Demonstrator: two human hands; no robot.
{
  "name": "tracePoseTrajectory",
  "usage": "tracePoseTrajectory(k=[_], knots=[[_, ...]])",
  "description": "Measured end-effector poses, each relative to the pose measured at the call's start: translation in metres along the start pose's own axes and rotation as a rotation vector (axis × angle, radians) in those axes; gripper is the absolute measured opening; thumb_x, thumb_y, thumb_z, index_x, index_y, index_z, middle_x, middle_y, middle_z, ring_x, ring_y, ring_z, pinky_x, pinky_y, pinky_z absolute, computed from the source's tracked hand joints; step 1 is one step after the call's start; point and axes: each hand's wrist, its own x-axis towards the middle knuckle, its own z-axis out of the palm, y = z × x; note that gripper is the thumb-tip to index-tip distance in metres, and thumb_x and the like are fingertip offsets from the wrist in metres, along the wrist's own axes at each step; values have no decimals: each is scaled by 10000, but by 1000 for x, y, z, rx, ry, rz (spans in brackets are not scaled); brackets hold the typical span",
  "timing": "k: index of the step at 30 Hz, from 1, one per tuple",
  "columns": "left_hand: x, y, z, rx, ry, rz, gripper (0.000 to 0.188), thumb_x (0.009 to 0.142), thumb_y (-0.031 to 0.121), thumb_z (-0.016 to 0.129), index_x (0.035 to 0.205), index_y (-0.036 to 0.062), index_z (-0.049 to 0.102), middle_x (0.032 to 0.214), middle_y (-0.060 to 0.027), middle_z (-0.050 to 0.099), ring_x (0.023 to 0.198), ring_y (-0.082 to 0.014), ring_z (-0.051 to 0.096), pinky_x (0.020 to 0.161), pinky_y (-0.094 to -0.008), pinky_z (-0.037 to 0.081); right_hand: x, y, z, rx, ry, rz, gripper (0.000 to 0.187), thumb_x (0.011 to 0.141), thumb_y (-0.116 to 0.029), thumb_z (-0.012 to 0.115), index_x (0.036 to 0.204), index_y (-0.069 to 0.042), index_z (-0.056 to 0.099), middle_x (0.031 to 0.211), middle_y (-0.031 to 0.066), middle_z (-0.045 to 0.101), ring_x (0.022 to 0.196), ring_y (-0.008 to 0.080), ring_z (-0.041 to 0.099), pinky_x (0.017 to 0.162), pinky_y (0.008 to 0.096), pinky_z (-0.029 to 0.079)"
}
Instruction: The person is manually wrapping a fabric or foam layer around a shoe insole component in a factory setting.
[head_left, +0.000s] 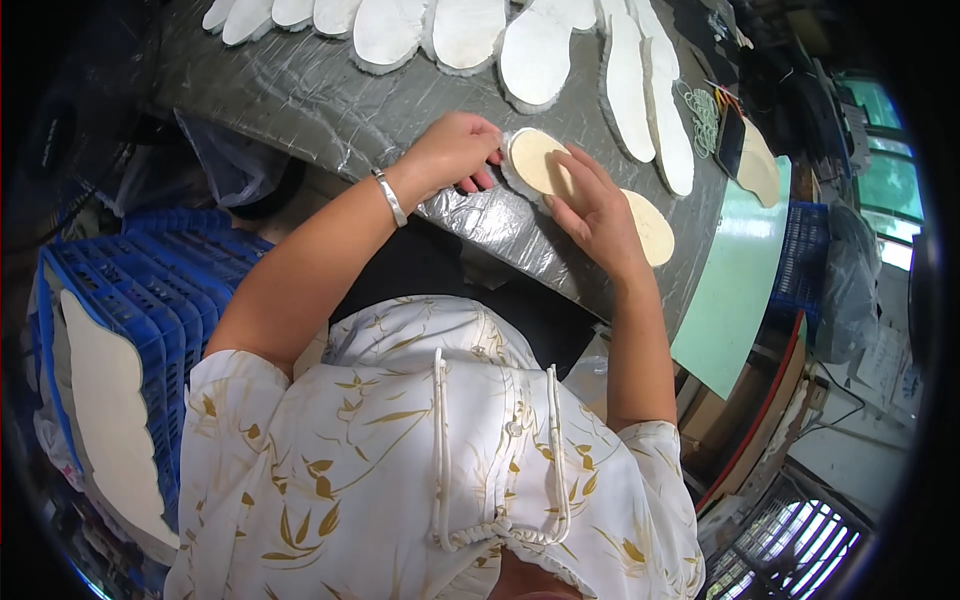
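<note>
We see the cream, foot-shaped insole with the fuzzy white rim [535,163] lying on the grey, plastic-covered table [300,105], and we place everything else from it. Our right hand [603,220] lies across its middle, fingers and thumb spread over it; we cannot tell whether it grips or only presses. Our left hand [450,155], fingers loosely curled, is at its left end; whether it pinches the rim is hidden. If the right hand pressed unevenly, we think the cream layer could skew against the fuzz. The creased, shiny cover might let it slide towards the near edge. Pushed away carelessly, it could knock the white, fleece-edged insoles [535,60] beyond it out of their row.
</note>
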Motion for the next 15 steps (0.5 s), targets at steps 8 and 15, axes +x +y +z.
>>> tracePoseTrajectory(k=[8, 15], knots=[[-14, 2, 11, -235, -160, 89, 389, 1001, 331, 582, 1220, 11, 622, 1022, -26, 636, 907, -99, 629, 785, -241, 543, -6, 0, -8, 78, 89, -62, 521, 813, -165, 766, 1296, -66, 599, 1368, 186, 570, 1204, 357, 597, 990, 386, 492], [-14, -9, 23, -249, -312, 207, 344, 936, 154, 690, 1218, -31, 621, 1121, -62, 686, 973, -88, 649, 830, -210, 531, -11, -7, -23, 173, 158, -15, 485, 810, -127, 776, 1257, -19, 621, 1330, 199, 599, 1211, 309, 599, 1016, 361, 465]])
